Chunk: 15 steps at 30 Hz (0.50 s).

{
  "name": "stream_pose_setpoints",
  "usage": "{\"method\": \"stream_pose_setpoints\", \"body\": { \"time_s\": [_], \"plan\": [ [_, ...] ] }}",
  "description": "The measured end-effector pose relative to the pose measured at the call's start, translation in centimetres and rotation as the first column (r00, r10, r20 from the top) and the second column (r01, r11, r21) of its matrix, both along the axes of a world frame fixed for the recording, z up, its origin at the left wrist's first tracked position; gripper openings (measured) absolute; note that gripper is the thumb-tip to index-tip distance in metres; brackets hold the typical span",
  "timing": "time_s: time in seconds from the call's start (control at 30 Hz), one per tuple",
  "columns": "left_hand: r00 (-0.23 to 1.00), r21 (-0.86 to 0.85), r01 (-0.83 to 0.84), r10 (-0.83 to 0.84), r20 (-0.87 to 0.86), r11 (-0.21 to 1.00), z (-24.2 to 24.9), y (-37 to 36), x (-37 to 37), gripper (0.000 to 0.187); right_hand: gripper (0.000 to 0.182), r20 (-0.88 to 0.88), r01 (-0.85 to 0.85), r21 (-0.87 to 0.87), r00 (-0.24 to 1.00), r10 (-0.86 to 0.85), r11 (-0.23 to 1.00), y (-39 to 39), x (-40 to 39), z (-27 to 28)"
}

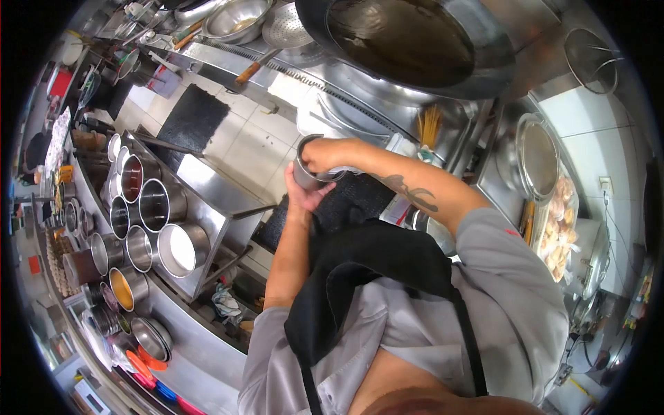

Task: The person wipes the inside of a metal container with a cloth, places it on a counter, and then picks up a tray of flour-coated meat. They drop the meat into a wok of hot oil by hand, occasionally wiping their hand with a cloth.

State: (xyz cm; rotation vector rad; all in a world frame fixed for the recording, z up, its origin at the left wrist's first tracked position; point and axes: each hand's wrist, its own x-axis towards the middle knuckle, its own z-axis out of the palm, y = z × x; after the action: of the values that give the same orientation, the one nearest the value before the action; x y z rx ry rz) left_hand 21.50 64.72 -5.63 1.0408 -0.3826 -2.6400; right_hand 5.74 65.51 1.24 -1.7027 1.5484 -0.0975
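A steel container (319, 181) is held up in front of the black apron, its mouth tipped toward my right hand. My left hand (304, 192) wraps round its lower side, fingers and thumb against the metal. My right hand (324, 155) reaches over the rim into the container with its fingers curled together; the fingertips and whatever they hold are hidden inside. Behind the container lies a rectangular metal tray (346, 114) at the edge of the steel counter.
A large wok (408, 41) with dark liquid sits at the top. A wood-handled strainer (287, 28) lies beside it. Several steel pots, one with white contents (181, 250), stand on the left counter. Black mats (194, 117) cover parts of the tiled floor. A sieve-topped bowl (536, 155) is at right.
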Motion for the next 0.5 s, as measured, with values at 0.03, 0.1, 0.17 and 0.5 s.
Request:
{"method": "stream_pose_setpoints", "body": {
  "time_s": [0.03, 0.1, 0.17, 0.5],
  "plan": [
    [1.0, -0.009, -0.001, 0.001, 0.002, 1.0, 0.2, -0.1, 0.1, 0.078, 0.023, -0.098, -0.014, -0.063, 0.995, 0.008, 0.998, -0.2, 0.1, 1.4],
    [1.0, -0.009, -0.002, 0.002, -0.006, 1.0, 0.6, -0.2, 0.0, 0.078, 0.027, -0.177, -0.053, 0.099, 0.982, 0.07, 0.994, 0.2, 0.3, 1.9],
    [0.999, -0.007, 0.025, -0.025, -0.025, 1.0, 0.5, -0.2, -0.5, 0.078, 0.027, -0.159, -0.114, 0.204, 0.976, 0.148, 0.972, 0.1, 0.0, -0.5],
    [0.999, 0.07, 0.009, -0.006, -0.04, 0.997, -1.3, 0.4, 0.1, 0.077, 0.03, 0.332, 0.246, 0.19, 0.895, -0.298, 0.95, 0.7, -0.7, -4.1]
  ]
}}
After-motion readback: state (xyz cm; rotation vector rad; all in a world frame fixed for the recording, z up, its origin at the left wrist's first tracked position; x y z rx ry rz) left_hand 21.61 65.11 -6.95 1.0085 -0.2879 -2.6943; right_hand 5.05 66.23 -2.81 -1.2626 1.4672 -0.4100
